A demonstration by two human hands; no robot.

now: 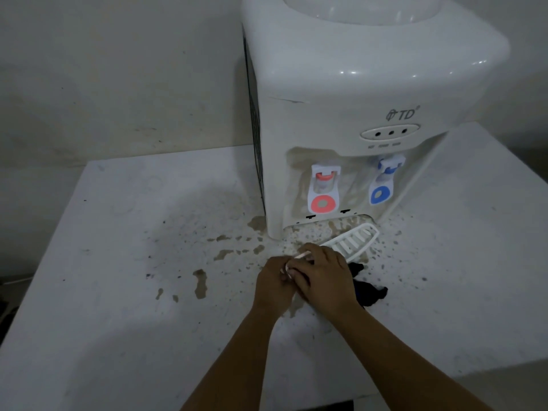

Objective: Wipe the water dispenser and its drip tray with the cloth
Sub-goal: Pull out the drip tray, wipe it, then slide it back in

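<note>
Both hands met over something thin and white: the left hand [271, 281] pinched it, right hand [321, 277] curled alongside. Grille [351, 242] leaned out from the dispenser [350, 93]; the cloth [370, 292] lay beside on the stained desk [118, 262]. Best to steady the piece before wiping.

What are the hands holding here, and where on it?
Both the left hand and right hand grip a white drip tray part by its near edge; the grille and dark cloth lie unheld.

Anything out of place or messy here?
Yes. The drip tray grille lies askew on the table, out of the water dispenser, with brown stains splattered around its base.
</note>
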